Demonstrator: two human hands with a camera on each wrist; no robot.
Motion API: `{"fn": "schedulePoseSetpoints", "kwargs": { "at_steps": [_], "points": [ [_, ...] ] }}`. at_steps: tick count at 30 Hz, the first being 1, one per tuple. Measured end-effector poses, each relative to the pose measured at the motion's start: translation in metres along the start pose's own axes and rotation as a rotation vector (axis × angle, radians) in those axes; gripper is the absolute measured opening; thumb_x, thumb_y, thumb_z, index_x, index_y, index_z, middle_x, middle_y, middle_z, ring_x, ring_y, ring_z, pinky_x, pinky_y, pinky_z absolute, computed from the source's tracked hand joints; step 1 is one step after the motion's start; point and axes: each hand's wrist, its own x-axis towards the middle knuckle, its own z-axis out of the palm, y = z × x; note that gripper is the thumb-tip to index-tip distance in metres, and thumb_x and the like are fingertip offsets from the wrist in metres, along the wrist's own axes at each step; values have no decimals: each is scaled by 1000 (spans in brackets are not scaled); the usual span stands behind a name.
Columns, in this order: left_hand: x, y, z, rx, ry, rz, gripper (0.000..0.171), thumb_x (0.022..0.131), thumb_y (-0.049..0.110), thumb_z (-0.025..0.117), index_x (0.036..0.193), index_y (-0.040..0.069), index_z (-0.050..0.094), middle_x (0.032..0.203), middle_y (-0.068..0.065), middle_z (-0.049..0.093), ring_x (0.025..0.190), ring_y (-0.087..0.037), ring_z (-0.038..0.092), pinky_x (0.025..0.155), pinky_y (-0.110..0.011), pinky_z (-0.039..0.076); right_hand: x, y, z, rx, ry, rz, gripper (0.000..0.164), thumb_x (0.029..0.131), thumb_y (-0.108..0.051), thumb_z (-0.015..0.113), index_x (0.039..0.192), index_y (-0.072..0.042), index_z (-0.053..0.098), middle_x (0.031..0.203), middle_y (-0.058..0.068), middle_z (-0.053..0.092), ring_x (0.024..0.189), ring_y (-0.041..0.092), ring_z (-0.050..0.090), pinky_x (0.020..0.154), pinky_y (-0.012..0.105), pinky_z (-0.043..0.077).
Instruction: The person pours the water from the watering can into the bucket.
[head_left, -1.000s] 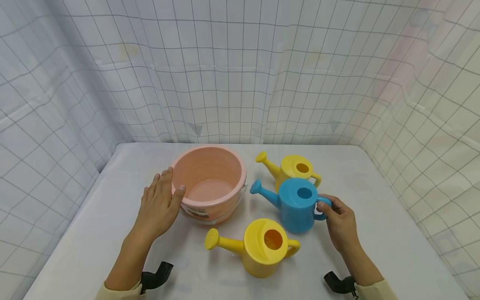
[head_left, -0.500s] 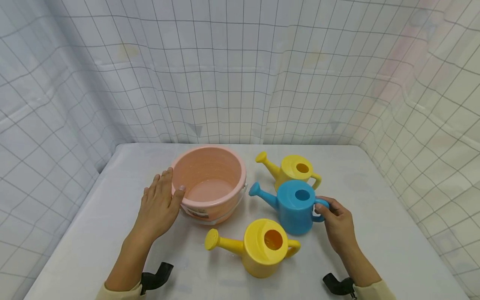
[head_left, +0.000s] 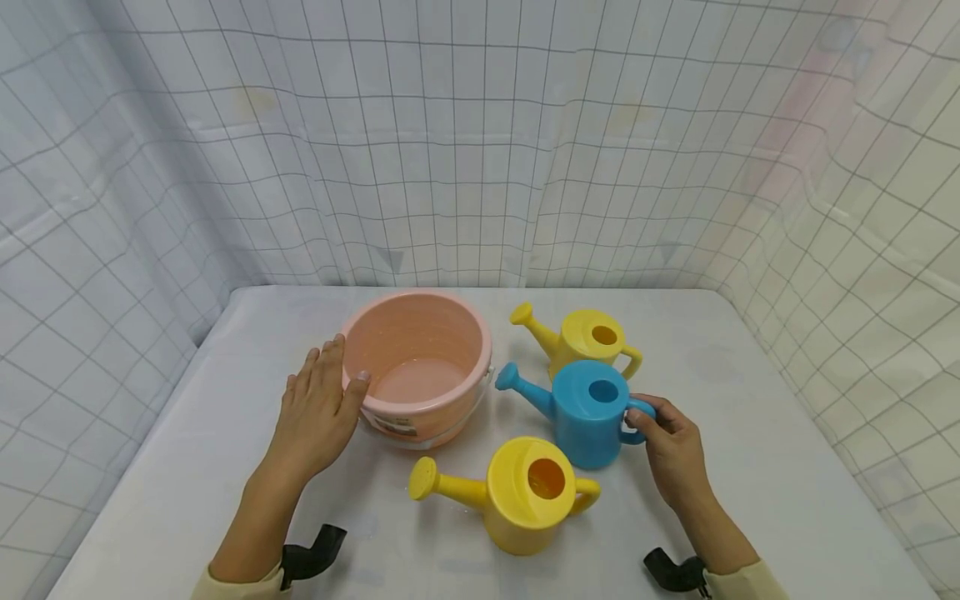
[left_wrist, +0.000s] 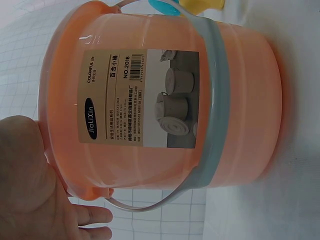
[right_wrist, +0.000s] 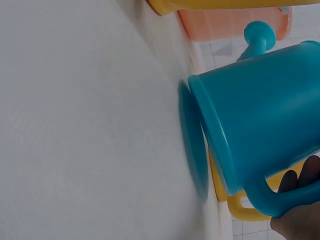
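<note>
A pink bucket (head_left: pixel 423 417) stands left of centre, its paper label (left_wrist: pixel 139 97) facing the left wrist camera. My left hand (head_left: pixel 318 408) rests at the bucket's near-left rim with fingers straight and thumb over the edge. The blue watering can (head_left: pixel 588 417) points its spout left, toward the bucket. My right hand (head_left: pixel 675 446) grips its handle (right_wrist: pixel 285 200) between thumb and fingers. In the right wrist view the can's base is tilted, with a gap above the table at the handle side and a dark patch beneath.
One yellow watering can (head_left: pixel 525 500) stands in front, between the hands, spout to the left. Another yellow watering can (head_left: pixel 585 329) is behind the blue one, partly covered by it. White gridded curtains (head_left: pixel 480 167) enclose the white table (head_left: pixel 750 400) on the back and sides.
My right hand has shifted the blue watering can slightly left and toward me. The left hand and the bucket have stayed in place.
</note>
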Motion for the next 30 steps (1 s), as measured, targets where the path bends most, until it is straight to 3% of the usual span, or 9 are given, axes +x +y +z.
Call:
{"fn": "schedulePoseSetpoints", "kwargs": {
  "at_steps": [12, 30],
  "points": [
    [1, -2, 0, 7, -6, -1, 69, 100, 51, 24, 153, 15, -3, 159, -20, 9, 146, -42, 1, 109, -69, 3, 0, 5, 1, -98, 24, 74, 36, 91, -24, 64, 116, 1, 59, 101, -7, 64, 106, 13, 54, 91, 17, 44],
    [1, -2, 0, 13, -6, 1, 70, 100, 51, 24, 153, 14, -2, 158, -21, 10, 146, -43, 1, 108, -70, 4, -2, 12, -1, -192, 31, 101, 37, 91, -29, 63, 116, -2, 60, 103, -10, 63, 105, 10, 54, 88, 13, 46]
  ]
}}
